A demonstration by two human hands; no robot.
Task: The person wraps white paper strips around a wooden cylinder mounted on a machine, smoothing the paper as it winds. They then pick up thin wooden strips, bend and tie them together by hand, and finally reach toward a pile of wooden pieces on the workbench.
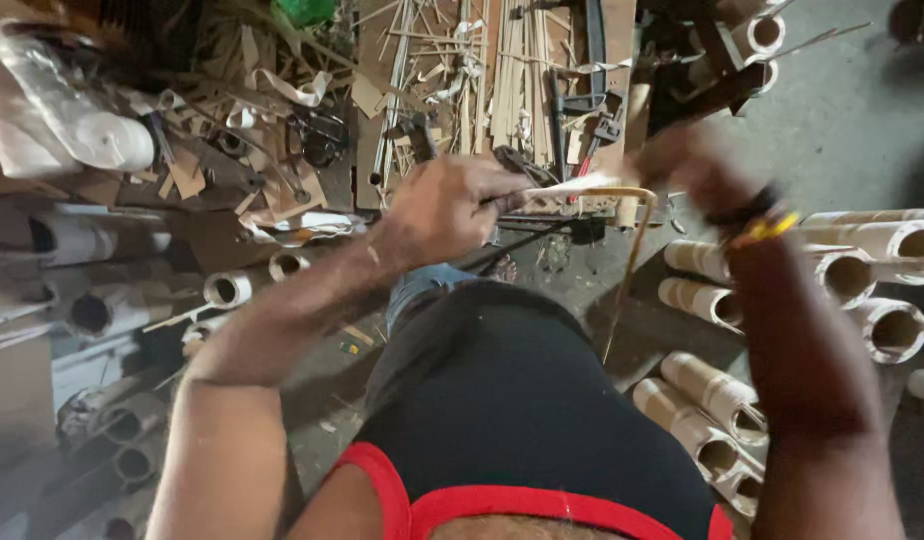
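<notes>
Above our black-clad lap (522, 400), our left hand (444, 205) and right hand (687, 165) meet over a thin pale strip (582, 186) of cane or bamboo. Our left hand has its fingers curled tight around one end of that strip, together with what looks like a dark-handled tool, though we cannot tell just what it is. From our left fist the strip runs across toward our right hand, then bends over and hangs down as a thin yellowish length (627, 270) beside our lap. Our right hand is blurred; its fingers seem drawn in near the strip's far end, but we cannot tell whether they grip it. A dark band and a yellow band (762, 222) sit on our right wrist.

To the right of our lap, pale cut bamboo tubes (872, 290) lie stacked with their open ends toward us, and more of them (712, 410) lie nearer to our right knee. To the left of our lap more tubes (232, 288) lie on the floor, some grey and dusty. Beyond our lap, past both hands, a heap of thin split slats (512, 80) runs away from us, with curled shavings (292, 90) and scraps just left of it. A clear plastic bag (62, 110) lies far out to the left, well apart from our lap.
</notes>
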